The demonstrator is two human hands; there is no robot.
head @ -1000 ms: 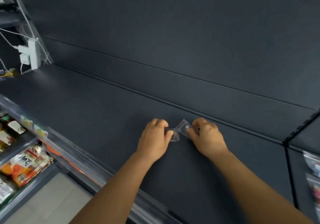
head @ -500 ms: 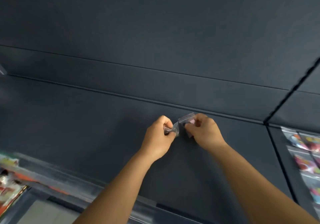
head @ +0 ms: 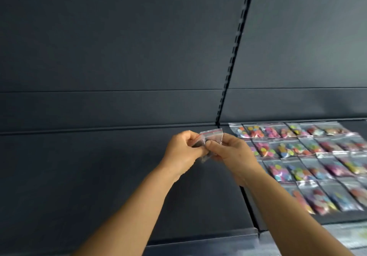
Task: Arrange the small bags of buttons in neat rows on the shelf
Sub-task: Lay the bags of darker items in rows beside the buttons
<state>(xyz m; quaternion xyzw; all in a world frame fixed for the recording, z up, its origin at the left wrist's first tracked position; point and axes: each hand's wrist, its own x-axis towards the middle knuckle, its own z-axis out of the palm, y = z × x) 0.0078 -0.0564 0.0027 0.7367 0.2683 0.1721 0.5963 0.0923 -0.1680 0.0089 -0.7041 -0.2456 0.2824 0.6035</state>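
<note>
While both hands meet above the dark shelf (head: 99,176), a small clear zip bag (head: 211,133) with a red seal line sits between them, raised off the shelf surface. The left hand (head: 183,152) has its fingers curled round the bag's left side, and the right hand (head: 231,152) pinches the right side with thumb and fingers bent in; the two hands touch at the knuckles. Only the top edge of the bag shows clearly, and what it contains looks dark, though the fingers hide most of it. A second bit of clear plastic seems to hang just below the thumbs, but the blur makes that uncertain.

To the right, past the slotted upright (head: 234,57) in the back panel, the neighbouring shelf section carries the rows of button bags (head: 297,156), laid flat side by side in several lines running from the back wall toward the front edge. Their contents are bright pink, orange, yellow, green and blue. The held bag is just left of the nearest back-row bag, near the upright's foot.
</note>
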